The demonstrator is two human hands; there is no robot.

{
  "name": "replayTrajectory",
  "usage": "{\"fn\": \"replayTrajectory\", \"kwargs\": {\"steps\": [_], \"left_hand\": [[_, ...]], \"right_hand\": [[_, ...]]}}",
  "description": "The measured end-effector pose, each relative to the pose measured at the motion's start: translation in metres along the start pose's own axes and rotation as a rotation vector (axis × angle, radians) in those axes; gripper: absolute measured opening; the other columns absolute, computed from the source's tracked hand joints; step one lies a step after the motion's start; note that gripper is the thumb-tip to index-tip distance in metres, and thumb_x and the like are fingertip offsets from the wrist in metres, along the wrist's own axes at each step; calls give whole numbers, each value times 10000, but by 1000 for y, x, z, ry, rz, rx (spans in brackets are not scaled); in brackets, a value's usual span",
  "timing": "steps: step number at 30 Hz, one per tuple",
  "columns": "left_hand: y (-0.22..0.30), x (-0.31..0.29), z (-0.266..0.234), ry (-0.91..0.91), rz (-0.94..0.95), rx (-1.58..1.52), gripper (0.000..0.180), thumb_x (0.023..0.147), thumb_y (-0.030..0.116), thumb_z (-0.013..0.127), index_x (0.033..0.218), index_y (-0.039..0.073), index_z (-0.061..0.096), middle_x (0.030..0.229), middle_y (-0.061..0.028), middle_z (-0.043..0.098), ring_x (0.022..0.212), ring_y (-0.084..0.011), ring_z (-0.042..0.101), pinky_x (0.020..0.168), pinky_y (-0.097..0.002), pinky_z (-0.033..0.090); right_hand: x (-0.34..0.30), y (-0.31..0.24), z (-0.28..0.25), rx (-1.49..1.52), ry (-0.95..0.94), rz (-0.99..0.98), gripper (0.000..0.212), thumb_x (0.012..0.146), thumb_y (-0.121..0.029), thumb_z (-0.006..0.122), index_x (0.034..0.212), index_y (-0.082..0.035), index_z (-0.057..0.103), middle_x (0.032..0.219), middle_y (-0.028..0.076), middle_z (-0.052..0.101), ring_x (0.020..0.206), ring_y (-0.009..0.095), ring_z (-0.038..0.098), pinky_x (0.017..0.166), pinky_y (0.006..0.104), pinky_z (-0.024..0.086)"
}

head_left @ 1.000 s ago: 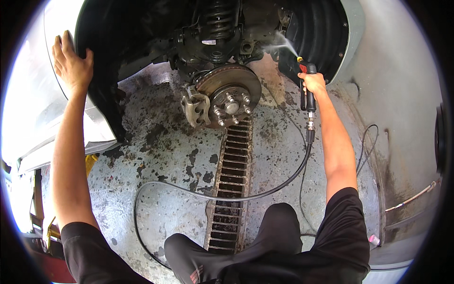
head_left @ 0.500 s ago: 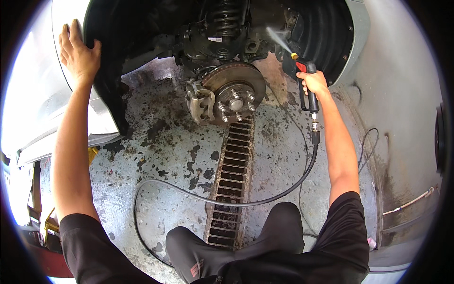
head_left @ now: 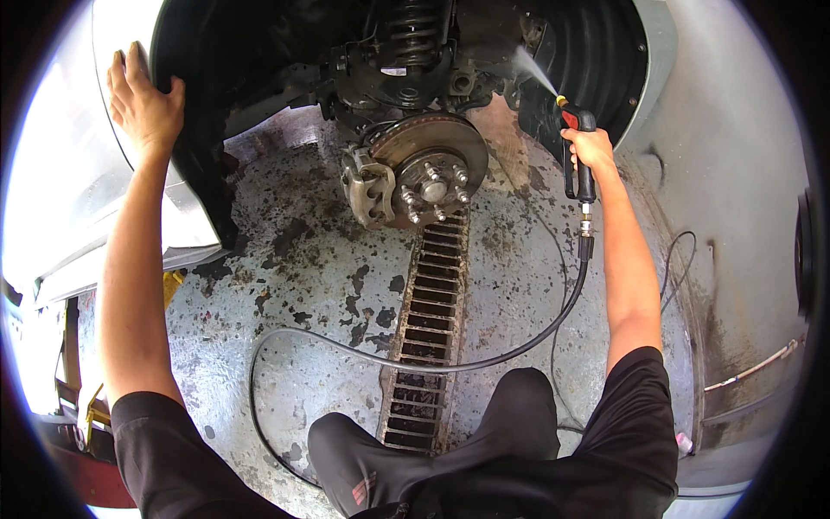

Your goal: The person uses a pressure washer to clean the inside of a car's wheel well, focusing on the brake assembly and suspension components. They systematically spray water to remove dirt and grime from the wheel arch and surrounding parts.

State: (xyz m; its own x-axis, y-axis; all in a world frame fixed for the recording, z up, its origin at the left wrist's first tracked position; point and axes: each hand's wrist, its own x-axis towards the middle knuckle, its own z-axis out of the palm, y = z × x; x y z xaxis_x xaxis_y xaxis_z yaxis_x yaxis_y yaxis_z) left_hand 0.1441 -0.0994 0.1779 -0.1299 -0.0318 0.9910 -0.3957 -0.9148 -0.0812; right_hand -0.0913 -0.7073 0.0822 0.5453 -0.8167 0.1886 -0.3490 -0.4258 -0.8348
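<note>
My right hand (head_left: 593, 149) grips a black and red pressure washer gun (head_left: 582, 169). Water sprays from its yellow nozzle up and to the left, toward the right part of the dark wheel well (head_left: 588, 69). A dark hose (head_left: 484, 368) runs from the gun's metal coupling and loops across the floor. My left hand (head_left: 145, 108) rests with fingers spread on the white body panel (head_left: 130, 26) at the wheel arch edge. Between my hands is a bare brake disc (head_left: 437, 143) with wheel studs, its caliper (head_left: 369, 190) on the left side. Above it stands a coil spring (head_left: 411, 35).
A slotted metal drain grate (head_left: 424, 333) runs along the worn, patchy floor (head_left: 303, 259) below the disc. The grey wall (head_left: 726, 259) rises close on my right, with a thin cable beside it. Yellow metal parts (head_left: 91, 415) stand at the lower left.
My right hand has moved a little to the right with the gun, and the spray has shifted right with it. My left hand stays on the panel.
</note>
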Motion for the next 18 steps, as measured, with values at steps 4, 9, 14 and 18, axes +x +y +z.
{"fn": "replayTrajectory", "kwargs": {"steps": [4, 9, 14, 18], "left_hand": [[-1, 1, 0, -9, -10, 17, 892, 806, 285, 761, 1565, 200, 300, 1596, -151, 310, 1510, -357, 240, 1208, -530, 219], [-1, 1, 2, 15, 8, 8, 901, 797, 278, 768, 1564, 202, 300, 1597, -148, 309, 1506, -357, 249, 1206, -528, 223], [-2, 1, -1, 0, 20, -9, 900, 787, 269, 768, 1556, 200, 306, 1590, -153, 310, 1507, -355, 244, 1206, -529, 217], [-2, 0, -1, -7, 5, 5, 896, 787, 272, 769, 1552, 198, 309, 1584, -155, 312, 1503, -354, 249, 1206, -530, 215]], "right_hand": [[-6, 6, 5, 9, -68, -62, 267, 779, -252, 804, 773, -19, 673, 651, 41, 642, 518, 129, 610, 495, 320, 516], [-17, 3, 24, -30, -148, -57, 293, 773, -261, 809, 778, -4, 669, 657, 51, 651, 524, 143, 625, 511, 330, 525], [-28, -7, 44, -43, -193, -72, 296, 767, -240, 829, 780, 7, 666, 648, 57, 647, 522, 147, 625, 512, 329, 517], [-30, -15, 56, -101, -201, -114, 307, 765, -246, 828, 817, 19, 682, 653, 76, 661, 532, 158, 638, 523, 335, 515]]}}
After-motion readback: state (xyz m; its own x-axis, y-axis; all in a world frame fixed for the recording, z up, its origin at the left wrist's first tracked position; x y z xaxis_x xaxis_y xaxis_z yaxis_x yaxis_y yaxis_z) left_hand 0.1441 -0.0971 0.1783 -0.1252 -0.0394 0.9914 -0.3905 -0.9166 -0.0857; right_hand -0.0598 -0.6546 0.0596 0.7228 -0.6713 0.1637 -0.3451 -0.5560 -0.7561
